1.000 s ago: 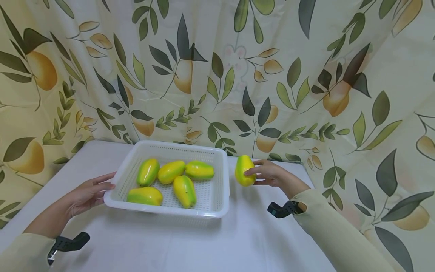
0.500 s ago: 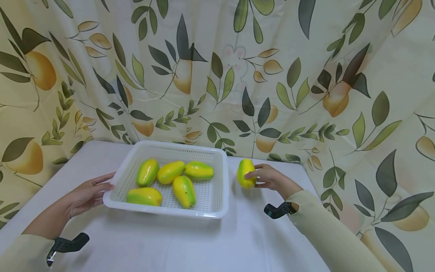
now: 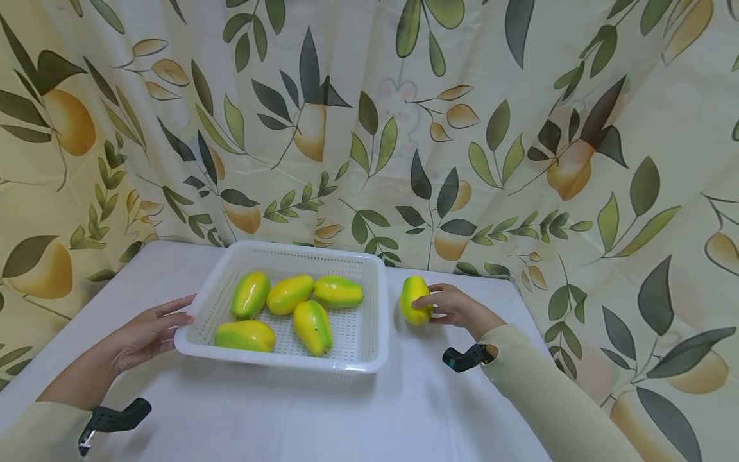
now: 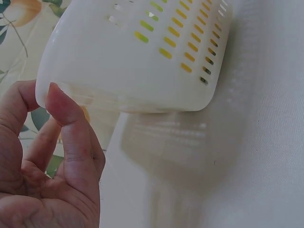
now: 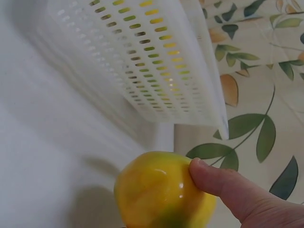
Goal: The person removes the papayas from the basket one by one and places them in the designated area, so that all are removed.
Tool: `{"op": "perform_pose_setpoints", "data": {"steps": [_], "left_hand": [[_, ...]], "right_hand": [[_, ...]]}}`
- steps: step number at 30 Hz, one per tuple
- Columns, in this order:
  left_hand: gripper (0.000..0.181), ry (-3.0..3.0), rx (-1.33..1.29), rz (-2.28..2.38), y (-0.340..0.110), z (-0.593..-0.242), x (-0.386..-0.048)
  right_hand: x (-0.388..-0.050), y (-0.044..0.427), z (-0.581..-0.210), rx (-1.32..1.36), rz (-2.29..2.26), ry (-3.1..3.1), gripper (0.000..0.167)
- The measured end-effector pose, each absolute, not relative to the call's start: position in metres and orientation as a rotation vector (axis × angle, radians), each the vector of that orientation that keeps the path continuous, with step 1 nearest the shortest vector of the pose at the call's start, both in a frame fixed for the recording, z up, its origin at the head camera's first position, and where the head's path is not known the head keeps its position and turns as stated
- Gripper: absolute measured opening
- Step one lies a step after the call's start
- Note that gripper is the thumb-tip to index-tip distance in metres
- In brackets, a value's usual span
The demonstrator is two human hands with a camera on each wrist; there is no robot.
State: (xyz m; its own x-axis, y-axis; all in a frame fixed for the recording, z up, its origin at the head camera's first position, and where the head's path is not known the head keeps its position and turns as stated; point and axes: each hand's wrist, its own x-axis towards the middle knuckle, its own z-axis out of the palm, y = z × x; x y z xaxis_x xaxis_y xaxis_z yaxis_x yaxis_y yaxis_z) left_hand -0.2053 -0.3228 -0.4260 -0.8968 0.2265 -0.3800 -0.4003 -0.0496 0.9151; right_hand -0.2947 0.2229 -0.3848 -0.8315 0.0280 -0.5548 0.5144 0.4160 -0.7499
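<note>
Right hand on yellow fruit, right wrist view.
The thumb rests against the fruit's upper right side at lower centre of the frame. A slotted white basket, upper centre, shows yellow and green through its slots. White surface occupies the left; leaf-patterned cloth occupies the right.

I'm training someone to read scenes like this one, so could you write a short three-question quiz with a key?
1. Count: how many fruits lie in the basket?

2. True or false: the held fruit, in the right hand, is inside the basket.

3. Choose: what does the left hand hold?
A) a fruit
B) the basket
C) nothing

Key:
1. Five.
2. False; it is outside, to the right of the basket.
3. B; the left wrist view shows it pinching the rim.
</note>
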Motion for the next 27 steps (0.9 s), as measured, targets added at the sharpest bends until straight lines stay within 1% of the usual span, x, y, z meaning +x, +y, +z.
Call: {"op": "perform_pose_setpoints", "data": {"steps": [10,17,24,27], "left_hand": [[0.041,1.827,-0.170,1.992,-0.323,-0.426,-0.205],[0.037,1.809,-0.155,2.002,-0.325,-0.427,-0.205],[0.041,1.830,-0.174,1.993,-0.324,-0.427,-0.204],[0.040,1.825,-0.180,1.994,-0.324,-0.427,-0.204]], "right_hand": [[-0.299,0.225,-0.395,0.483,-1.443,2.170,0.086],[-0.303,0.228,-0.403,0.534,-1.443,2.165,0.085],[-0.306,0.230,-0.410,0.551,-1.463,2.159,0.086],[-0.307,0.231,-0.413,0.561,-1.459,2.162,0.087]]}}
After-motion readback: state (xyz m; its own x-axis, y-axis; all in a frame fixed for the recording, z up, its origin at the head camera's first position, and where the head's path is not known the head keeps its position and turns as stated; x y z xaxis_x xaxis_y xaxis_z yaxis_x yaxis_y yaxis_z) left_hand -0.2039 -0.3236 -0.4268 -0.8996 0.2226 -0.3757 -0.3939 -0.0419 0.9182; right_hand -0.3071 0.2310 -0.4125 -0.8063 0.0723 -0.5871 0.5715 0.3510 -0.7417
